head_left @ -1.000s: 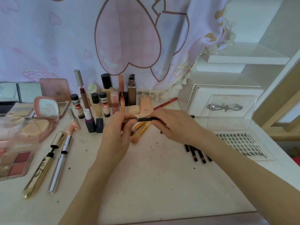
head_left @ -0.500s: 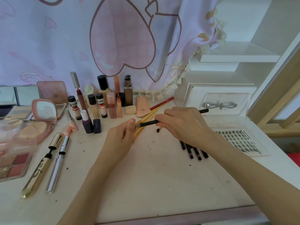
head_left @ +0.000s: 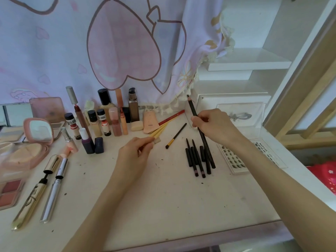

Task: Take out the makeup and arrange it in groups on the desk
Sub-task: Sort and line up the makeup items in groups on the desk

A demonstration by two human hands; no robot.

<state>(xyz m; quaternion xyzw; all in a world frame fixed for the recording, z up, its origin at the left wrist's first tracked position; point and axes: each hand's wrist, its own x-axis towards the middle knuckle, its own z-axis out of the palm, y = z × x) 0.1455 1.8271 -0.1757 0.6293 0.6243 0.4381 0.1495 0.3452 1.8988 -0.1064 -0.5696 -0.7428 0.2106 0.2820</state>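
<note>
My right hand (head_left: 214, 125) grips a long black pencil (head_left: 192, 108), its tip pointing up and away, above a group of several black pencils (head_left: 198, 157) lying on the white desk (head_left: 163, 197). My left hand (head_left: 135, 153) pinches the brush end of yellow-handled brushes (head_left: 161, 130) that lie slanted toward a peach sponge holder (head_left: 150, 122). A small black brush with a gold ferrule (head_left: 176, 136) lies alone between my hands. Bottles and lip tubes (head_left: 107, 117) stand in a row at the back.
Compacts and palettes (head_left: 34, 140) lie at the left, with two long metallic tubes (head_left: 41, 190) in front. A red pencil (head_left: 171, 117) lies by the curtain. A lash tray (head_left: 236, 157) and a clear drawer box (head_left: 236, 113) sit at the right.
My hands have moved apart. The small black brush they held together now lies on the desk. My right hand has taken up a long black pencil; my left holds the yellow brushes.
</note>
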